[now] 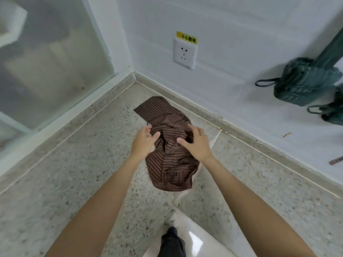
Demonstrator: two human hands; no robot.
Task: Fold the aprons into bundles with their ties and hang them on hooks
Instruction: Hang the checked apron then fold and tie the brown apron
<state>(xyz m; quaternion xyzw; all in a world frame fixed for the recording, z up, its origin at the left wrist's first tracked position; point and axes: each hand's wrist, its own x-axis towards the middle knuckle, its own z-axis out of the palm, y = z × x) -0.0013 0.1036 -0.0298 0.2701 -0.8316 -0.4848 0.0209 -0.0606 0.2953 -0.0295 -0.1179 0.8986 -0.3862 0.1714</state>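
A brown apron with thin pale stripes [171, 164] is bunched up in front of me, above a speckled floor corner. My left hand [143, 142] holds its left side, fingers curled into the cloth. On the apron's upper right, my right hand [195, 143] grips with its fingers bent into the folds. A thin dark tie [157, 117] runs across the apron's upper part. Two green apron bundles hang on the right wall: one [304, 84] higher, another [332, 113] lower at the frame's edge, each with a tie loop sticking out to the left.
A white wall socket [184, 52] with a yellow label sits on the wall ahead. A frosted glass panel [48, 58] in a white frame stands at the left. My dark trouser leg and shoe [171, 238] show below, by a glossy white tile.
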